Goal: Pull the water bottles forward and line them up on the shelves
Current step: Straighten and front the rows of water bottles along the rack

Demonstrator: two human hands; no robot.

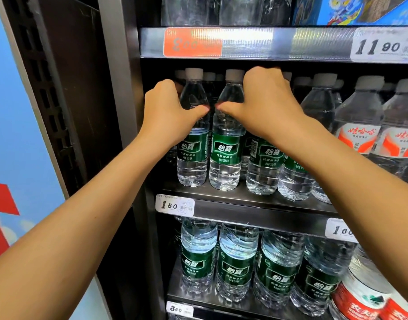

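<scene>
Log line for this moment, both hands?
left hand grips leftmost green-label bottle | right hand grips second green-label bottle | middle shelf | both upright

Middle shelf (256, 199): small bottles (225, 144) stand in a row at its front edge, further bottles behind them. Larger bottles (235, 262) stand below this shelf. Price tag (174, 205) sits on its front edge, left end.

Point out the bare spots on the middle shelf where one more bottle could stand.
Bare shelf strip runs between the green-label bottles and the front edge, widening rightward. Behind, bottles crowd together; left hand and right hand grip the front two.
</scene>
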